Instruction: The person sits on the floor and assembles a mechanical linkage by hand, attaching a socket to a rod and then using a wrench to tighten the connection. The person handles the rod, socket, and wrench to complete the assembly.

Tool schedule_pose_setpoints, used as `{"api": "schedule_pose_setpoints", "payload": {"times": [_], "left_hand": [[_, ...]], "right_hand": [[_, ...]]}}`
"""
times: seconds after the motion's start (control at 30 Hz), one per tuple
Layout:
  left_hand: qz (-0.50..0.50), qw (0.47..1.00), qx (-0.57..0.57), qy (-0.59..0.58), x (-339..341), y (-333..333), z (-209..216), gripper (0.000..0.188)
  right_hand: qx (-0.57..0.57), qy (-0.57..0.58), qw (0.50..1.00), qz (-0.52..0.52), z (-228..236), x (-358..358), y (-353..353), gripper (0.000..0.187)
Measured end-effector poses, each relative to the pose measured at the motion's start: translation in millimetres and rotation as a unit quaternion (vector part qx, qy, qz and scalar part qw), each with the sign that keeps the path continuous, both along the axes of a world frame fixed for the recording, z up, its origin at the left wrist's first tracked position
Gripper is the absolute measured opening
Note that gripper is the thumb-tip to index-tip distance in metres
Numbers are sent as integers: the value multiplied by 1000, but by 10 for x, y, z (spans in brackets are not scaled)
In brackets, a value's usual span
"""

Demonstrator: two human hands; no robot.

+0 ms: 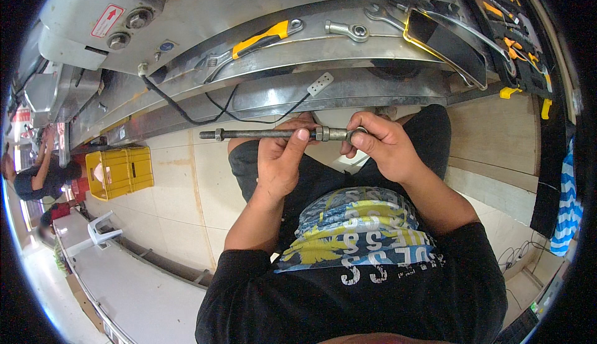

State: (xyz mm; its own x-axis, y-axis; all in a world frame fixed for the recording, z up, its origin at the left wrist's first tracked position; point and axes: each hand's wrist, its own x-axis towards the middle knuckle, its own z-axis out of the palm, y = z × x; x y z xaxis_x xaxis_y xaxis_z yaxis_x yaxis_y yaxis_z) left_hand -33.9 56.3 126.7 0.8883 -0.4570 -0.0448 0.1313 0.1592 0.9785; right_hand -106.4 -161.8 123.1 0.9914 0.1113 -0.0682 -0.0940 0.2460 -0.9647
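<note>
My left hand [283, 160] is closed round a dark threaded rod [249, 134], thumb on top, holding it level above my lap. One nut [219, 134] sits near the rod's left tip, and another nut [321, 133] is by its right end. At that end a silver rod end [337, 134] is in line with the rod. My right hand [382, 142] pinches its round eye, which the fingers partly cover. A second, loose rod end [348, 31] lies on the metal ledge beyond my hands.
An adjustable wrench [264, 39] with a yellow and black grip and an open-ended spanner [384, 16] lie on the ledge. A dark, yellow-edged flat object [444, 44] is beside them. A tool case [507, 30] stands right. A white power strip [320, 83] hangs below; a yellow crate [119, 171] and a person [40, 173] are left.
</note>
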Motion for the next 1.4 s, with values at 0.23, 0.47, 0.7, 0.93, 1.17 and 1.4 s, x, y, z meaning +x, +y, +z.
{"api": "schedule_pose_setpoints", "payload": {"times": [0.23, 0.47, 0.7, 0.93, 1.17, 1.4], "left_hand": [[1, 1000, -6, 0, -10, -12, 23, 28], [-1, 1000, -15, -4, -1, -8, 24, 27], [7, 1000, -15, -3, -6, -31, 28, 26], [3, 1000, -9, 14, -1, -32, 28, 25], [-53, 996, 71, -9, -23, -5, -19, 23], [-138, 964, 208, -90, 12, -19, -51, 20]], "right_hand": [[1, -2, 1000, -1, -5, 4, 6, 22], [4, 0, 1000, 5, 6, 14, -9, 21], [-4, -4, 1000, 6, -2, 18, -26, 22], [-72, -6, 997, 4, 64, 9, -49, 30], [-192, -10, 980, 60, 66, 118, -90, 33], [-121, 116, 978, 124, -76, 68, 23, 32]]}}
